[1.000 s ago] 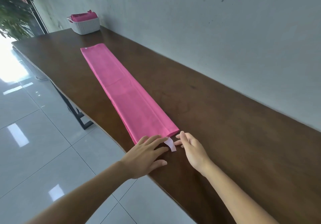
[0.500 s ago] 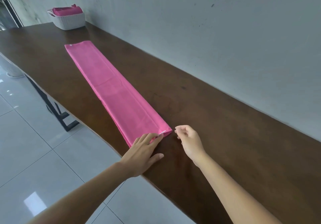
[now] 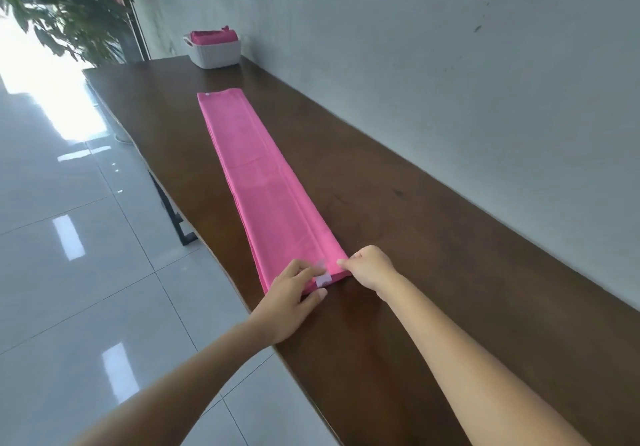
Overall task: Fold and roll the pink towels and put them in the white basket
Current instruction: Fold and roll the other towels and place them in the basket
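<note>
My left hand [image 3: 292, 298] pinches the near end of the pink towel [image 3: 263, 182], thumb at the edge and fingers curled over the top, close to the small white label [image 3: 323, 278] sewn at that end. My right hand [image 3: 370, 267] grips the same near end at its right corner, fingers curled down on the cloth. The two hands sit just beside each other with the label between them.

The towel is folded into a long narrow strip, lying flat on the dark wooden table [image 3: 450, 255]. It runs from my hands toward about 11 o'clock, its far end stopping short of the white basket [image 3: 215, 53]. A lengthwise fold line shows along the right part of the strip.

The basket stands at the far end of the table, at about 11 o'clock from the towel's far edge, close to the grey wall [image 3: 433, 65]. Pink towels in the basket [image 3: 214, 36] rise just above its rim.

At 10 o'clock, beyond the table's far corner, a leafy plant [image 3: 65, 6] stands by a bright window. Glossy floor tiles [image 3: 86, 272] lie at my 9 o'clock.
</note>
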The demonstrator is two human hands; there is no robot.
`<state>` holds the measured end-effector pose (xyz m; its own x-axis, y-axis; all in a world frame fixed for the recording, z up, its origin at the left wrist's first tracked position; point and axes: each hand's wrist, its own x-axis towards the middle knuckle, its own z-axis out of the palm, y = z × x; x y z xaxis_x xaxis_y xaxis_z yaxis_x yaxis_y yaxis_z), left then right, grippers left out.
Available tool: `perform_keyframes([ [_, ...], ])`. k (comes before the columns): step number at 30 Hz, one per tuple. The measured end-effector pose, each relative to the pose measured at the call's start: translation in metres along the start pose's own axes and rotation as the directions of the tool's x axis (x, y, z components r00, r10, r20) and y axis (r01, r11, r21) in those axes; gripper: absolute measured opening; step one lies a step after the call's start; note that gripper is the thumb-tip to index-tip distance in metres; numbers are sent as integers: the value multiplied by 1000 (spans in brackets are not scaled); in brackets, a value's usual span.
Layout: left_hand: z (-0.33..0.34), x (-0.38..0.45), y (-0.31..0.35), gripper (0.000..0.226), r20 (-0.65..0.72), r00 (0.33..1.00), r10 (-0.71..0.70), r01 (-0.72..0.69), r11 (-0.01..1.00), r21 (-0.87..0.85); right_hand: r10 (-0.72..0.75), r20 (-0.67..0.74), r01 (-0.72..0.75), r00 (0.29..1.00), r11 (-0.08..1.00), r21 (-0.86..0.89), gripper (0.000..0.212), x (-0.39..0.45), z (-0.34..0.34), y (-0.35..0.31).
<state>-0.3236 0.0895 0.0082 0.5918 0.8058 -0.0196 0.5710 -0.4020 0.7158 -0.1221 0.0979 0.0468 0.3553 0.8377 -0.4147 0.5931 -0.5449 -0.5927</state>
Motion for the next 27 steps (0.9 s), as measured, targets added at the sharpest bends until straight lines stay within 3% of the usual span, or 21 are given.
perform_keyframes([
  [4, 8, 0, 6, 39, -101, 995, -24, 28, 999, 39, -56, 83, 40, 995, 983, 182, 13, -4, -8, 6],
  [7, 14, 2, 7, 40, -163, 985, -60, 71, 995, 64, -122, 105, 83, 987, 944, 321, 20, -5, -11, 15],
  [11, 20, 5, 11, 42, -241, 969, -45, 88, 981, 171, -227, 155, 146, 961, 899, 414, 14, -4, -13, 23],
  [20, 36, 17, 9, 23, -423, 901, 93, 96, 910, 404, -241, 275, 31, 931, 802, 597, 21, 3, -21, 29],
  [22, 37, 18, 7, 13, -426, 893, 143, 73, 889, 452, -269, 246, 107, 931, 846, 522, 20, 3, -20, 31],
  [24, 37, 19, 4, 11, -421, 893, 160, 67, 878, 475, -369, 125, 331, 921, 910, 248, 22, 4, -17, 36],
  [25, 38, 19, 2, 12, -415, 895, 166, 61, 874, 483, -466, 66, 463, 882, 885, 53, 28, 4, -15, 38],
  [27, 37, 19, -2, 14, -398, 899, 184, 39, 871, 490, -669, 43, 655, 742, 709, -263, 35, 3, -9, 40],
])
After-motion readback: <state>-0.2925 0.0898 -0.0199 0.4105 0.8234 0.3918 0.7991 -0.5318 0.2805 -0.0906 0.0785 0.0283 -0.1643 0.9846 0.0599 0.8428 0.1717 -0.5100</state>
